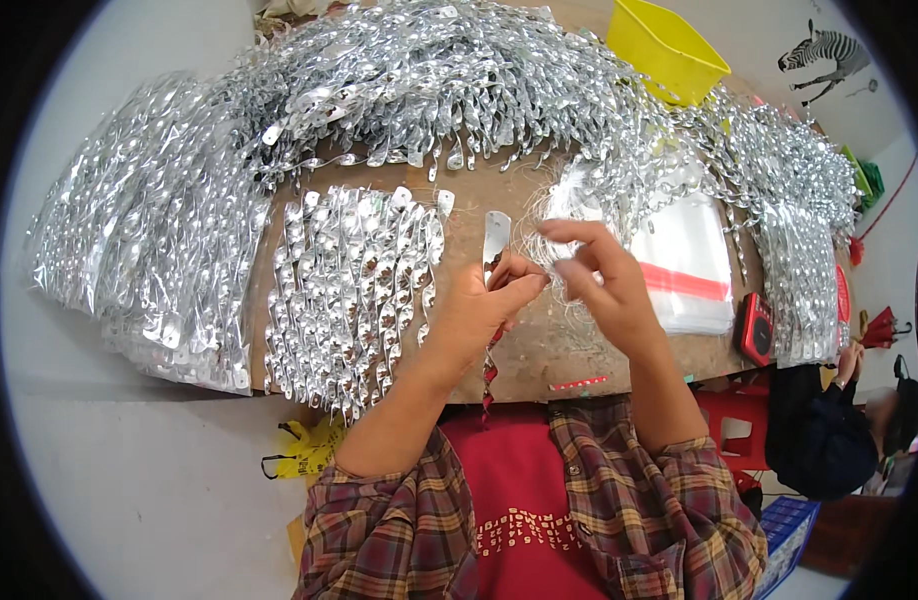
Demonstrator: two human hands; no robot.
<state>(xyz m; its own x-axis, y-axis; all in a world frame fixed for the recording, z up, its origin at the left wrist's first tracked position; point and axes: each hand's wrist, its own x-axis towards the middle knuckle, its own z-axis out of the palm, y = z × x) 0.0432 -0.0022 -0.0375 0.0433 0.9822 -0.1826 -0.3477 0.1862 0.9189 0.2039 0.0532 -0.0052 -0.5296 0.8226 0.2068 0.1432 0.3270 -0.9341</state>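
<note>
My left hand (479, 305) is closed around a twisted shiny metal strip (496, 235). Its flat rounded end points away from me, and the spiral tail hangs below my hand over the table's near edge, reflecting red. To the right, my right hand (619, 300) hovers with bent fingers apart, next to a loose bunch of pale thread (545, 235). Whether a thin thread runs between the two hands, I cannot tell. Left of my left hand lies a neat batch of similar silver spiral strips (354, 290) side by side.
Large heaps of silver spirals (409, 80) cover the far side, with bagged ones (159, 240) at left. Clear plastic bags with a red stripe (689, 255) lie right of my hands, near a small red device (754, 330). A yellow bin (669, 50) stands behind. Another person (819, 430) sits at right.
</note>
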